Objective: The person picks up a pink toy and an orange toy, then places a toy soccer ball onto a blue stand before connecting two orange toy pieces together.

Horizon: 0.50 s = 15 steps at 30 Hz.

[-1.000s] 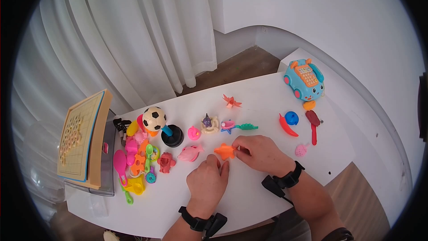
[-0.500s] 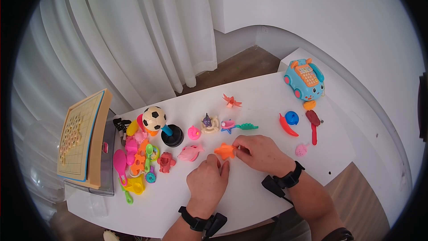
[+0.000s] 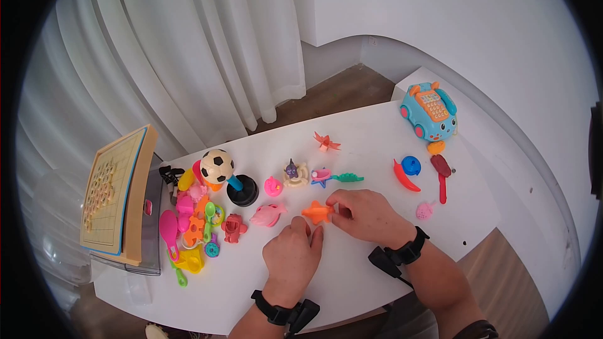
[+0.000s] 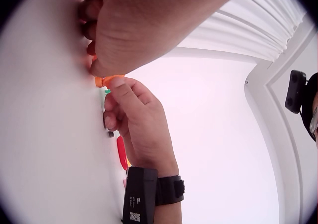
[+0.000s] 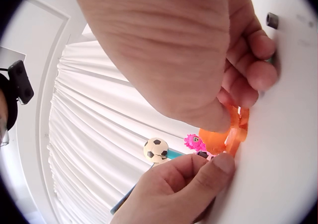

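An orange star-shaped plastic piece (image 3: 316,212) stands at the middle of the white table, between the two hands. My right hand (image 3: 367,215) pinches its right edge between thumb and index finger, as the left wrist view shows. In the right wrist view the piece (image 5: 237,129) shows raised, hollow walls. Just below it, my left hand (image 3: 290,257) stays low over the table with fingers loosely curled, thumb tip right by the piece's near edge. A pink fish-like toy (image 3: 269,215) lies just beyond the left hand.
A soccer ball on a black base (image 3: 242,192) stands left of centre. Further left are many mixed toys and a tilted chess board (image 3: 116,188). To the right lie a red chili-shaped toy (image 3: 406,177), a blue disc (image 3: 411,166) and a toy phone (image 3: 429,113).
My right hand's fingers have shifted very slightly at the orange piece's right edge. The left hand and the other toys stay where they were.
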Available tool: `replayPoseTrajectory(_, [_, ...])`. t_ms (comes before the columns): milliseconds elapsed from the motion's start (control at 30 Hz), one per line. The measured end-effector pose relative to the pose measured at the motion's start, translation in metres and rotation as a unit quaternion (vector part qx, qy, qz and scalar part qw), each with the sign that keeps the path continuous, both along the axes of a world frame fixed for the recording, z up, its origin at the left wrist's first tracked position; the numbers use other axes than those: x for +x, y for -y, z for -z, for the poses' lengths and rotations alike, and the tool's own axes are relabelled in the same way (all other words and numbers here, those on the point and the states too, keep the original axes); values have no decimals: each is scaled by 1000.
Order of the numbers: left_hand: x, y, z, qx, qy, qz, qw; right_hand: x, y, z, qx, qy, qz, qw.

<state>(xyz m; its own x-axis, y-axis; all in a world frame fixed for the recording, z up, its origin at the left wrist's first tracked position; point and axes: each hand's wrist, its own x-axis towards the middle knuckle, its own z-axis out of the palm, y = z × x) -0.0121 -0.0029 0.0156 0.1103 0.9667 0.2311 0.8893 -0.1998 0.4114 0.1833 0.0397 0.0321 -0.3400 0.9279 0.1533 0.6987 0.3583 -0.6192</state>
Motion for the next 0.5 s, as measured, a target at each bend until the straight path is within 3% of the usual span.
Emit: replayPoseTrajectory(500, [0,0,-1,6,0,1,1000,1,-1,4,15,3,1,1000])
